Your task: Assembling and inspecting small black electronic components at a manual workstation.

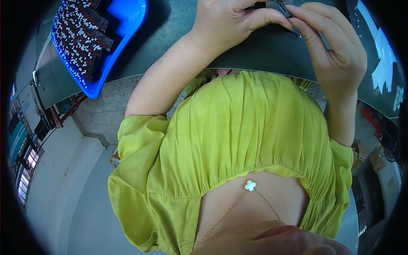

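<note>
At the top edge of the head view, my two hands come together over the dark green table (170, 55). My left hand (231, 21) is closed, its thumb stretched toward the right hand and pressed near a small dark strip-shaped piece (281, 7). The thumb and fingers of my right hand (335, 46) pinch the near end of that piece. Its far part runs out of the picture, so its kind cannot be told. Another black bit (257, 6) shows beside the left fingers, partly hidden.
A blue plastic tray (104, 76) at the left holds many dark red and black pieces with small white ends (78, 38). White paper strips (382, 59) lie at the right of the table. Near them is a row of small dark pieces (353, 19). The table's near edge curves before my body.
</note>
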